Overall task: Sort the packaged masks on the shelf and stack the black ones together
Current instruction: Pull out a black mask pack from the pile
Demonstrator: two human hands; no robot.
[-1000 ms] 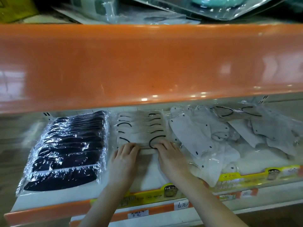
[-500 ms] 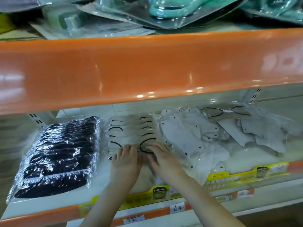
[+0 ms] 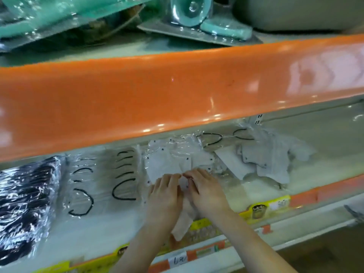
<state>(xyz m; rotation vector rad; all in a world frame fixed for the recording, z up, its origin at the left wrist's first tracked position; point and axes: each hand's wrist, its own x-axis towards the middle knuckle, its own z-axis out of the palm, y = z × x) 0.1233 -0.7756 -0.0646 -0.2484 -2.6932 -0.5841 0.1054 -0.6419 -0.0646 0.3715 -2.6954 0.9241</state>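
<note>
Two hands meet over one white packaged mask (image 3: 184,217) near the front edge of the shelf (image 3: 110,231), about midway along it. The left hand (image 3: 164,196) lies on the packet's left side with its fingers curled at the top edge; the right hand (image 3: 206,191) does the same from the right, fingertips pinching the wrapper where the two hands nearly touch. The packet's lower end hangs over the yellow price strip (image 3: 262,208) on the shelf's front lip.

Just beyond the hands, toward the back of the shelf and off to the right, lies a loose heap of white masks (image 3: 262,160) in clear wrappers. Left of the hands sits a neat row of pale masks with black ear loops (image 3: 104,180). At the shelf's left end is the stack of black masks (image 3: 25,205) in shiny wrap, well apart from both hands. Overhead runs the orange edge of the upper shelf (image 3: 157,95), which carries teal packaged goods (image 3: 197,14).
</note>
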